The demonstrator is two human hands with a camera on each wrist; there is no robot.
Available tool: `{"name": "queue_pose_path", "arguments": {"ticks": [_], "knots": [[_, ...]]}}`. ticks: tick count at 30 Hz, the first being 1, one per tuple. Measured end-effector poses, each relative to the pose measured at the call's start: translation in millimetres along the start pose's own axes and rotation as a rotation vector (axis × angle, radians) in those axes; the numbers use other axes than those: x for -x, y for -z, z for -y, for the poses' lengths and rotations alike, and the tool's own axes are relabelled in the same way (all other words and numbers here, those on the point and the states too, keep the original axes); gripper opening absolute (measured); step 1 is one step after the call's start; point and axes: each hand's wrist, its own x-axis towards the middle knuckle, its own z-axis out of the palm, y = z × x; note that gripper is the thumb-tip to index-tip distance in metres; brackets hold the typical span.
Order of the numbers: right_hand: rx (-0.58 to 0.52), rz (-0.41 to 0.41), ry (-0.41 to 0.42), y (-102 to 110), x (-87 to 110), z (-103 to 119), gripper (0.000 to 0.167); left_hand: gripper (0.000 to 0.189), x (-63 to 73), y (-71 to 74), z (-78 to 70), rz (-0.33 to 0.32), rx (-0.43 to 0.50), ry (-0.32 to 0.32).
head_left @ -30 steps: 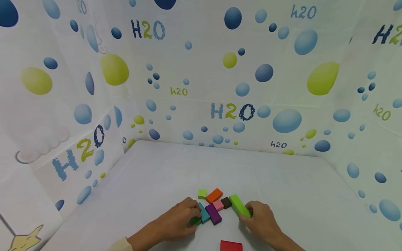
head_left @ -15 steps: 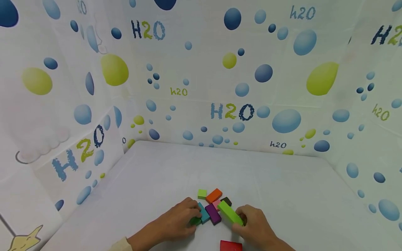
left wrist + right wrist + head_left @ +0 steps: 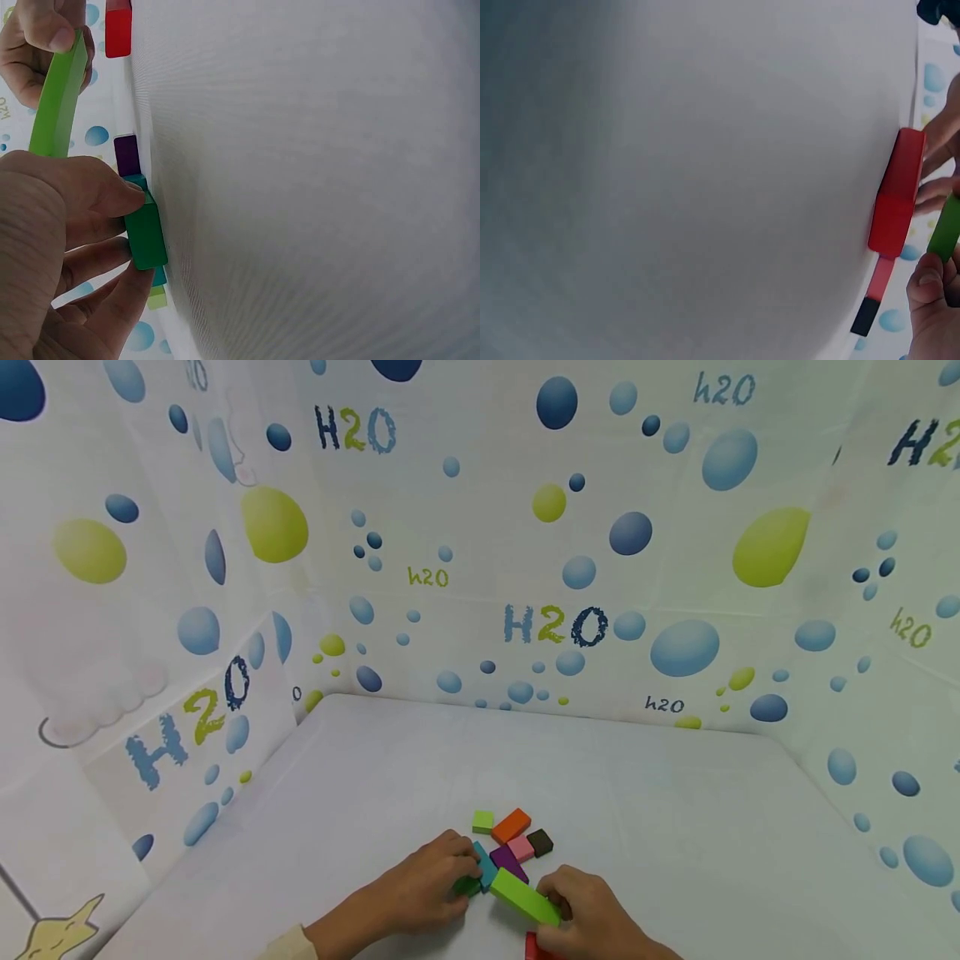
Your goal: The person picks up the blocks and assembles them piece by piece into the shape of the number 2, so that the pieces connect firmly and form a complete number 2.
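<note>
My left hand (image 3: 423,887) pinches a dark green block (image 3: 146,234) between thumb and fingers, down on the white tabletop. Against its far side lies a teal block (image 3: 486,865), partly covered by the fingers. My right hand (image 3: 592,914) holds a long lime green block (image 3: 522,897) by its near end, raised above the table. The block's other end hangs over the front of a purple block (image 3: 510,862). A pink block (image 3: 521,847) and a dark brown cube (image 3: 540,842) sit just beyond the purple one.
Farther back are an orange block (image 3: 512,825) and a small lime green cube (image 3: 483,822). A red block (image 3: 900,191) lies near the front, partly under my right hand in the head view. A bubble-patterned curtain (image 3: 480,577) surrounds the white table (image 3: 675,793).
My right hand has lifted the long lime green block from beside the brown cube and carried it left and nearer, turning it. The left hand keeps its place.
</note>
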Motion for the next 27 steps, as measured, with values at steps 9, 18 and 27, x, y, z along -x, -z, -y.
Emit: {"name": "queue_pose_path", "arguments": {"ticks": [9, 18, 27], "knots": [[-0.006, 0.066, 0.173, -5.7, -1.5, 2.7, 0.023, 0.028, 0.6, 0.1, 1.9, 0.011, 0.005, 0.008], [-0.02, 0.146, 0.193, -10.2, -4.8, 7.3, 0.021, 0.028, 0.8, 2.0, 1.1, 0.014, 0.004, 0.008], [0.048, 0.205, 0.2, -13.1, -6.3, 8.5, 0.025, 0.029, 1.5, 2.2, -0.1, 0.029, 0.01, 0.022]]}}
